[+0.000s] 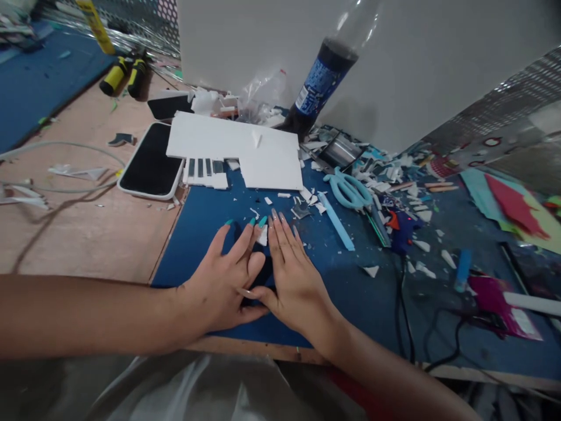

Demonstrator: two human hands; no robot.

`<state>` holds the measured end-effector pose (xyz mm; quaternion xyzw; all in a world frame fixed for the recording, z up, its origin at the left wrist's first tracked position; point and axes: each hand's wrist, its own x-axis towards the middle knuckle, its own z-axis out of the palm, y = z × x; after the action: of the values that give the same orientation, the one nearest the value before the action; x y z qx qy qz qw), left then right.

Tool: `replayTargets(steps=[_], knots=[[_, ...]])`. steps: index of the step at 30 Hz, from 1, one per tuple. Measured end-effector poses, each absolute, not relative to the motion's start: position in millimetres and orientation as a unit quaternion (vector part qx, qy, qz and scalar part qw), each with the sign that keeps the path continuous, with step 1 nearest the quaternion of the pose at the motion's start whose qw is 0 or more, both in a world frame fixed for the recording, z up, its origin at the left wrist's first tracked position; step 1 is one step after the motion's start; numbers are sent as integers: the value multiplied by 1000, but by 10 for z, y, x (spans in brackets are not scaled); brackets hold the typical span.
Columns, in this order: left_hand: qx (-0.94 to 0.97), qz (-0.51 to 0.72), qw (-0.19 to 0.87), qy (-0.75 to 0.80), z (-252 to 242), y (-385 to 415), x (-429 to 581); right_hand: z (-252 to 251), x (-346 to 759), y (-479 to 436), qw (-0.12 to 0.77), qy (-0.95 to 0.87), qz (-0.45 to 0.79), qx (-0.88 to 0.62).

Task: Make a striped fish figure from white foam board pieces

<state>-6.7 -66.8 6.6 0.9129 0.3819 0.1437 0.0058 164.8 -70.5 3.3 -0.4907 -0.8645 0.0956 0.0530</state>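
Note:
My left hand [223, 280] and my right hand [291, 275] lie flat side by side on the blue cutting mat [205, 234], fingers stretched out and thumbs touching. Between their fingertips a small white foam piece [263, 235] shows, pressed under the fingers of both hands. A large white foam board [245, 146] with cut slots lies further back on the mat. Teal scissors [348, 188] and a light blue craft knife [336, 222] rest to the right of my hands.
A phone [151, 161] lies face up at the mat's left edge. A dark soda bottle [319, 82] stands behind the board. White foam scraps [394, 175], a blue glue gun [403, 231] with black cable and coloured paper [512, 207] crowd the right side. Yellow-handled tools [125, 73] lie far left.

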Motion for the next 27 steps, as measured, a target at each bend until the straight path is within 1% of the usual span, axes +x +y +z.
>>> replayTargets(steps=[6, 16, 22, 27], knots=[[915, 137, 10, 380, 63, -665, -59, 32, 1647, -699, 59, -862, 105, -493], [918, 127, 33, 373, 67, -659, -134, 36, 1641, -633, 16, -872, 68, -484], [917, 148, 34, 368, 32, -672, -182, -12, 1676, -655, 56, -872, 79, -480], [917, 155, 75, 360, -5, -658, -227, -27, 1694, -671, 72, -869, 106, -478]])
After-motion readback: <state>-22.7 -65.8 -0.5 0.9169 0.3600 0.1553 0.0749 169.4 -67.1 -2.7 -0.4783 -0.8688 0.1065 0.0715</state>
